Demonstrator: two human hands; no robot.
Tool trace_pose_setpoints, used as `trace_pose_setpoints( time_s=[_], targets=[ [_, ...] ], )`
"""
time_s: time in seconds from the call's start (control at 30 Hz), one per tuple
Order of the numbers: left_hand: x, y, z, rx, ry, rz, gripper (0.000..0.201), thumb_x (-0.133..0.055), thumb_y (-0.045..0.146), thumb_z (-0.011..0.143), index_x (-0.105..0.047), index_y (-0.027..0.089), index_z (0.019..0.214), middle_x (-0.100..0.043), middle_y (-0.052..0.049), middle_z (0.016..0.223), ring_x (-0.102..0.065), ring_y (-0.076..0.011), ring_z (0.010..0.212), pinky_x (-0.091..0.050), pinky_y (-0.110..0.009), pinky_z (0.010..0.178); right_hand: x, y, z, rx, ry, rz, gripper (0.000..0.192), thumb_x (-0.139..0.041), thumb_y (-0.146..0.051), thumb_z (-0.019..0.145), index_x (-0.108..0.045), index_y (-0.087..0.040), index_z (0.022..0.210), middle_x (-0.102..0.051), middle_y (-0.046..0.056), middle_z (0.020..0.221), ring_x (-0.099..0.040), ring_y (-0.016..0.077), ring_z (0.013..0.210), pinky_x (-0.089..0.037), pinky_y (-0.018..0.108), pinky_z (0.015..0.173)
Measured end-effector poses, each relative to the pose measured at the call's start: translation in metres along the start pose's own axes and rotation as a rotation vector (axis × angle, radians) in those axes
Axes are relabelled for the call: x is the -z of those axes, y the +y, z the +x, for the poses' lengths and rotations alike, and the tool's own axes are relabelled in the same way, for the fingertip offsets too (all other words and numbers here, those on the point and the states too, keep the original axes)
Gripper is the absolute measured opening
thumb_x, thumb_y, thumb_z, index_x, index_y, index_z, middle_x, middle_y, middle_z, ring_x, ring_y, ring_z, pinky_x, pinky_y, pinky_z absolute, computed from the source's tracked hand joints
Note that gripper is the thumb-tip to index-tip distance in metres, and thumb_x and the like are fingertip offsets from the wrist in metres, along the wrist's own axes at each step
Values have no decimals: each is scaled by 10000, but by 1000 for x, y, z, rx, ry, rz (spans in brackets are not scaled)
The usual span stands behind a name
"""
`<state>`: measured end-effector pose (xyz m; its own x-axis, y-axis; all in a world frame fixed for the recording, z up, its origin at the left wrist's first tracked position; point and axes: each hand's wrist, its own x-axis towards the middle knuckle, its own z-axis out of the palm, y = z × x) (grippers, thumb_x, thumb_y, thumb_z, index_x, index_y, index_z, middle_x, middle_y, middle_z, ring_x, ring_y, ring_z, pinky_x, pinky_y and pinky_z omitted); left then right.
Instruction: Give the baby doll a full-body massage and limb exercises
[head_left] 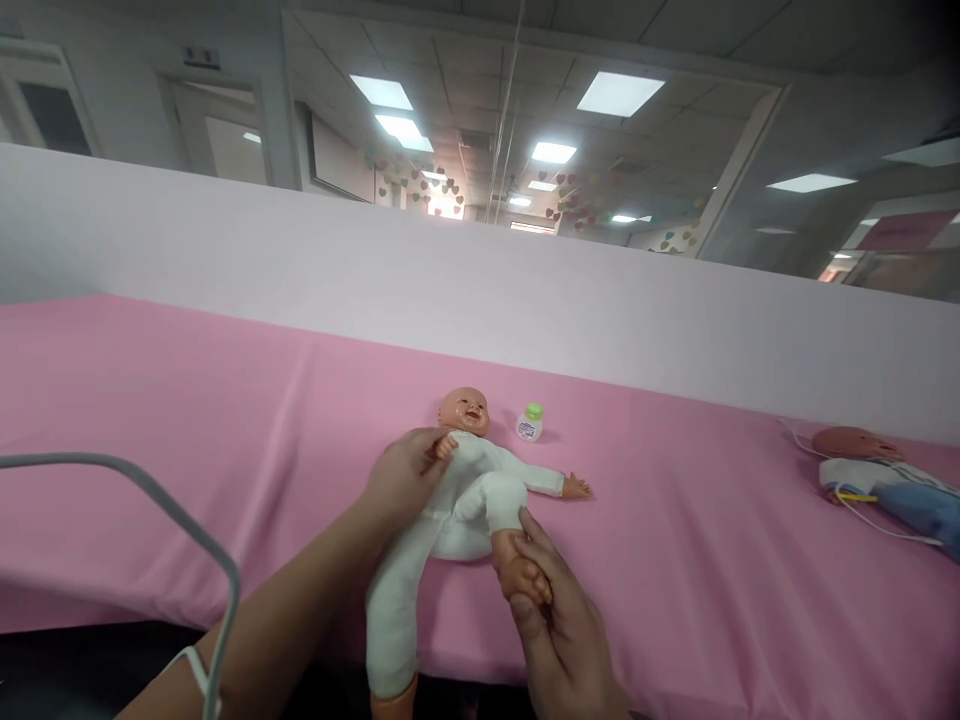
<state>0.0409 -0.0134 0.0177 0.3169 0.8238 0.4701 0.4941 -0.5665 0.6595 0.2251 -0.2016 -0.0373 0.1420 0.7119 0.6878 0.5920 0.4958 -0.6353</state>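
Note:
A baby doll [471, 465] with a white cloth body lies on its back on the pink-covered table [675, 560]. My left hand [409, 475] is closed around the doll's arm, with its small hand poking out by my fingers. My right hand [559, 620] grips the doll's bent leg at the foot, thumb below and fingers along the ankle. The doll's other leg stretches down over the table's front edge. Its other arm lies stretched out to the right. Beside its head stands a small clear bottle [529, 425] with a green cap.
A second doll [862, 445] in white and blue lies at the far right, with a thin white tube and something yellow on it. A low white wall [375, 280] runs behind the table. At the left, a grey cable [150, 485] curves close to the camera.

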Motion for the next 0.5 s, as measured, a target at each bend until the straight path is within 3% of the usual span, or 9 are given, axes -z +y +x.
trace_pose_setpoints(
  time_s=[0.1, 0.23, 0.37, 0.5],
  targets=[
    [-2, 10, -5, -158, -125, 190, 254, -543, 300, 965, -730, 297, 1137, -731, -55, 1272, -678, -268, 1137, -515, -369, 903, -6, 1, 16, -32, -26, 15, 413, -563, -332, 1032, -585, -239, 1434, -551, 139, 1553, -570, 317, 1398, -562, 475, 1079],
    [-2, 11, -5, -222, -228, 321, 290, -533, 133, 877, -733, 285, 1022, -741, -52, 1186, -686, -245, 1057, -503, -344, 822, -16, 4, 27, -84, -37, 34, 432, -572, -339, 1027, -575, -248, 1449, -529, 124, 1575, -555, 300, 1415, -543, 460, 1106],
    [-3, 9, -5, -202, -224, 298, 317, -527, 137, 879, -737, 279, 1068, -738, -54, 1214, -683, -251, 1072, -497, -351, 842, -20, 6, 30, -75, -28, 37, 438, -570, -339, 1028, -565, -257, 1458, -528, 114, 1577, -548, 292, 1421, -539, 449, 1111],
    [3, -1, -4, -50, -81, 146, 299, -507, 350, 989, -704, 289, 1205, -748, -63, 1222, -690, -270, 1081, -505, -368, 877, -12, 3, 20, -53, -23, 26, 423, -563, -356, 1032, -581, -240, 1438, -536, 134, 1567, -560, 305, 1409, -553, 455, 1091]
  ],
)
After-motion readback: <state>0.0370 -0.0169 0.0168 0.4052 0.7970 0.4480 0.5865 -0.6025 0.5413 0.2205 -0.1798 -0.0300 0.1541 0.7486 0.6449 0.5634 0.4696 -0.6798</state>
